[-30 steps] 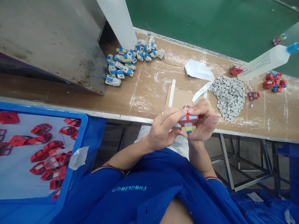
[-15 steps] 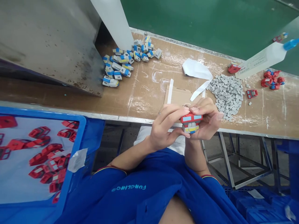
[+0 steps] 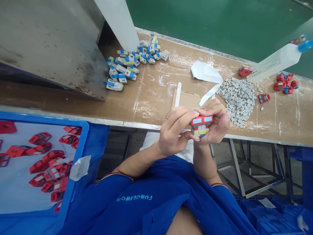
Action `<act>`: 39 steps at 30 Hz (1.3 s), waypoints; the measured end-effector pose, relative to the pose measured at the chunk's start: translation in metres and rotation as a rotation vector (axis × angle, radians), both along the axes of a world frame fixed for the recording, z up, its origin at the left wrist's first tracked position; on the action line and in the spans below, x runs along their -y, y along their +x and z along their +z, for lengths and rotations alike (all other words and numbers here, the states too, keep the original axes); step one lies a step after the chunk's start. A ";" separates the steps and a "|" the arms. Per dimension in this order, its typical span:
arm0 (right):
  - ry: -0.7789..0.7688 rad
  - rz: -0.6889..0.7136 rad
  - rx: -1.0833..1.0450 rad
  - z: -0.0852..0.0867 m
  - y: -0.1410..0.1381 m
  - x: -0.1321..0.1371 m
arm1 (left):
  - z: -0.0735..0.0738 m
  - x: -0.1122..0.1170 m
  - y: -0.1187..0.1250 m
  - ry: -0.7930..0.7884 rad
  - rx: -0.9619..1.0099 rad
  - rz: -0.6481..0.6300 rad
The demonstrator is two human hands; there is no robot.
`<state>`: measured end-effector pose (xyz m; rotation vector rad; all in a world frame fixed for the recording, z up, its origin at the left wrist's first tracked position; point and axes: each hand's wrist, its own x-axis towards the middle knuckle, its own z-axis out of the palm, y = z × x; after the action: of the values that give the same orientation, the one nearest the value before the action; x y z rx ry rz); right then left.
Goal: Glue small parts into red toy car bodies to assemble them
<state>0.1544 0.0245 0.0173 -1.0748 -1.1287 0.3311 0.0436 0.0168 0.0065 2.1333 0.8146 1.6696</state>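
A small toy truck piece [image 3: 201, 125], red on top with pale blue windows and a white, yellow and blue lower part, is held between both hands above the table's front edge. My left hand [image 3: 174, 130] pinches it from the left, thumb low and fingers on top. On its right side, my right hand [image 3: 216, 124] is closed around it, with fingertips at the top. A flat cardboard piece [image 3: 187, 99] with white strips lies just behind the hands, and a curled white strip [image 3: 206, 72] rests beyond it.
Small grey parts [image 3: 238, 99] are heaped on the right, near a clear bottle [image 3: 274, 63] with a blue cap. White-and-blue pieces [image 3: 129, 63] are piled back left beside a metal box [image 3: 53, 42]. A blue tray [image 3: 85, 137] of red parts stands at left.
The toy truck piece has tilted slightly in my fingers, its right side higher. My right hand has shifted a little up and left; both hands keep their hold.
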 end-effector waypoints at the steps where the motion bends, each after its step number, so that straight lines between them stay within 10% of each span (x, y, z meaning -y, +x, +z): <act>1: 0.011 0.005 -0.002 -0.001 0.001 0.000 | 0.000 0.001 0.001 -0.002 0.020 0.001; 26: -0.039 0.085 0.105 -0.025 0.020 -0.008 | -0.003 0.006 0.008 -0.001 0.026 0.047; 39: 0.066 0.157 -0.254 0.005 -0.001 -0.007 | -0.008 0.004 0.009 0.095 0.044 0.077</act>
<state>0.1530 0.0316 0.0224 -0.8607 -0.9906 0.5352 0.0522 0.0133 -0.0018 2.1446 0.8302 1.8220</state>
